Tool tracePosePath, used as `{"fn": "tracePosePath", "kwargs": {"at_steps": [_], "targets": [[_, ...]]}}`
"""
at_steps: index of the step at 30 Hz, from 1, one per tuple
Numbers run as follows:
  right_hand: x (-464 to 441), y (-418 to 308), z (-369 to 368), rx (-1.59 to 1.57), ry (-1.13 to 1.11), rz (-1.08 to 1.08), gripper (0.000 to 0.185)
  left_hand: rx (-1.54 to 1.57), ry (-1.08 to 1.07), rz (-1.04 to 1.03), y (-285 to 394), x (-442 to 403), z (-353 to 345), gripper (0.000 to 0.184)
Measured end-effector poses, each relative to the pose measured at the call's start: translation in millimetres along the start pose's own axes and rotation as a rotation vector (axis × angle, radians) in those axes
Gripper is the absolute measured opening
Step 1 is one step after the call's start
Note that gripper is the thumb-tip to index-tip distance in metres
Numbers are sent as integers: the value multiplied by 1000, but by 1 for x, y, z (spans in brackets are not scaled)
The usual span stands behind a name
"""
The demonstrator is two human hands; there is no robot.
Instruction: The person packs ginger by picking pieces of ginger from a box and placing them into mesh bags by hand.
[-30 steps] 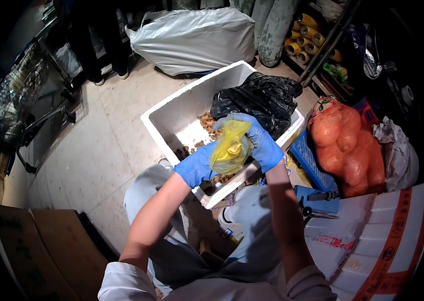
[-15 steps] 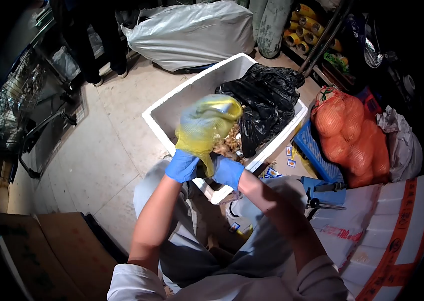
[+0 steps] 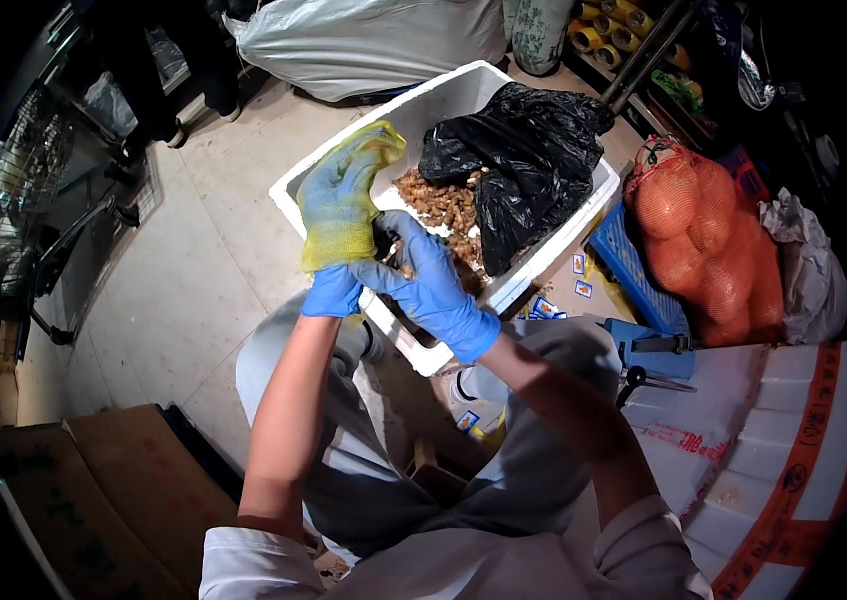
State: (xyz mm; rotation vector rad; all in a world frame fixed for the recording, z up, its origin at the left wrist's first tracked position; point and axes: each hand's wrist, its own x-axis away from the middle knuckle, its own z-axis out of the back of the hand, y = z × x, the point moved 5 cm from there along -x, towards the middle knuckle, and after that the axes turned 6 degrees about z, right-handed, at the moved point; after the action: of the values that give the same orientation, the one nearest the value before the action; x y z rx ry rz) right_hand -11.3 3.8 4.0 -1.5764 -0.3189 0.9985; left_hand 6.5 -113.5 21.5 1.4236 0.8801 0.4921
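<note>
My left hand (image 3: 335,205), in a blue glove, is inside a yellow mesh bag (image 3: 348,246) that covers it up to the wrist. Its fingers look stretched out under the mesh, over the left side of a white foam box (image 3: 293,180). Close beside it, my right hand (image 3: 433,290) has its thumb and fingers apart near the bag's lower edge, with nothing visible in it. Small brown knobbly pieces (image 3: 443,203) lie in the box, next to a black plastic bag (image 3: 533,150).
An orange net sack (image 3: 708,250) of round produce stands at right by a blue crate (image 3: 633,270). White foam boxes (image 3: 743,450) with red tape are at lower right, cardboard (image 3: 133,480) at lower left. Another person's legs (image 3: 178,75) are at upper left, near a wire cart (image 3: 28,190).
The yellow mesh, bunched between both hands at first, now covers my left hand. My left hand has moved left and up; my right hand has come round beside its wrist. The view has shifted slightly.
</note>
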Motion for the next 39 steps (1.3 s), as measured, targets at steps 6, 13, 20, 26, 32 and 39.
{"fn": "tracePosePath", "kwargs": {"at_steps": [6, 13, 20, 26, 32, 39], "targets": [[14, -25, -23, 471, -235, 484, 12, 197, 40, -5, 0, -11, 11, 16], [-12, 3, 3, 551, -439, 374, 23, 44, -53, 81, -13, -15, 25, 22], [-71, 175, 93, 614, -341, -272, 28, -121, -107, -125, 2, -15, 40, 26], [-4, 324, 89, 1008, -949, -648, 41, 128, 75, 318, -33, -20, 48, 28], [26, 372, 84, 944, -669, -777, 78, 263, 108, 408, -21, -23, 51, 40], [26, 374, 109, 628, -680, -1054, 78, 307, 34, 202, -6, 0, 69, 39]]}}
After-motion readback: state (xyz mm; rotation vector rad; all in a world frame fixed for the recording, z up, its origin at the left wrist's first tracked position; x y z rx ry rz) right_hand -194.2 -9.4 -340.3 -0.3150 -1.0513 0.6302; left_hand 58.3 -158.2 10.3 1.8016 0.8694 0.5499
